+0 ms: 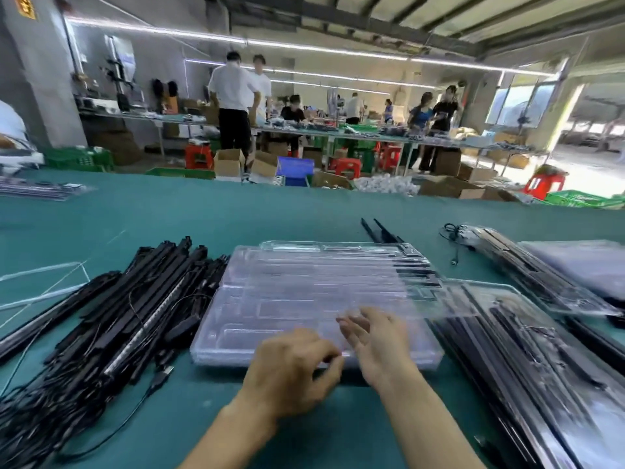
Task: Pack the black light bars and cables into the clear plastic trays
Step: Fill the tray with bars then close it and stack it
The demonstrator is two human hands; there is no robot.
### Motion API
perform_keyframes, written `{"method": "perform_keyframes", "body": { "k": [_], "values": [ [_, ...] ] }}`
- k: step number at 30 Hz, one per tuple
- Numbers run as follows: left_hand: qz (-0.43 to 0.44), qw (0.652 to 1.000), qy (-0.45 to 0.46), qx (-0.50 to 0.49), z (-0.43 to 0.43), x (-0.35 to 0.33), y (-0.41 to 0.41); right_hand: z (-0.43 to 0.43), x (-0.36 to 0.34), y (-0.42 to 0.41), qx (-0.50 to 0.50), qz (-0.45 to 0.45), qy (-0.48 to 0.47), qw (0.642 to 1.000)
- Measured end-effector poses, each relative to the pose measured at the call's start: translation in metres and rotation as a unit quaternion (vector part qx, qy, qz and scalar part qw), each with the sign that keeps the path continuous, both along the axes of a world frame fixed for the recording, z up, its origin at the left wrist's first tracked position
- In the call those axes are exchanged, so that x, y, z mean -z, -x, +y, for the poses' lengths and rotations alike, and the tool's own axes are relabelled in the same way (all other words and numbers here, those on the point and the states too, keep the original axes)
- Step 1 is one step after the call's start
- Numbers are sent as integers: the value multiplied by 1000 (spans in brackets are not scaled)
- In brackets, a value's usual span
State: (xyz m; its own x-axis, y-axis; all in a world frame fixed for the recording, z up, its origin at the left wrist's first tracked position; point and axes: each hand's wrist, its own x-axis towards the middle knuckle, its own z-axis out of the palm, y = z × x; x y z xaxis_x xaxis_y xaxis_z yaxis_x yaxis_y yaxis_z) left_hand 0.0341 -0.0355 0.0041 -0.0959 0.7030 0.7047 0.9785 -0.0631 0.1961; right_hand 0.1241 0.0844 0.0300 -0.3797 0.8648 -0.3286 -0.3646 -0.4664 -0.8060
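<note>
Fingers (321,350) of the left hand (287,370) curl at the clear tray (287,289) edge, grip unclear, right hand (378,343) loosely open; light bars (135,299) lie to their left, long axes pointing away.

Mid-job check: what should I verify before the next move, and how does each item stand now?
1. Clear tray stack in front, within reach: ok.
2. Top tray empty: cannot tell; dark ends show through its far right end.
3. Light bars with cables piled on the left: ok.
4. Right hand free, fingers open over the tray: ok.
5. Left hand gripping the near edge: cannot tell; fingers curled, blurred.
</note>
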Motion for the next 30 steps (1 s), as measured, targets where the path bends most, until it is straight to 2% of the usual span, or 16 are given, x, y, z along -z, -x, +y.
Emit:
{"method": "perform_keyframes", "body": {
  "k": [4, 8, 11, 17, 19, 22, 24, 30],
  "values": [
    [-32, 990, -114, -81, -22, 2, 10, -19, 3, 2, -50, -9, -11, 999],
    [-44, 982, -145, -108, -37, 8, 22, -42, 8, 1, -100, -65, -34, 992],
    [-32, 987, -111, -111, -45, 16, 27, -57, 15, 0, -112, -113, -44, 986],
    [-94, 987, -27, -125, -47, 31, 27, -60, 24, -6, -63, -122, 1, 991],
    [-151, 978, 16, -143, -45, 38, 30, -55, 21, -10, -61, -120, 17, 991],
    [-259, 944, 82, -186, -43, 44, 36, -47, 21, -13, -55, -153, 3, 987],
    [-296, 931, 91, -196, -42, 44, 35, -45, 21, -11, -54, -173, -23, 983],
    [-304, 931, 101, -177, -39, 40, 26, -35, 21, 3, -36, -174, -58, 982]
  ]
}}
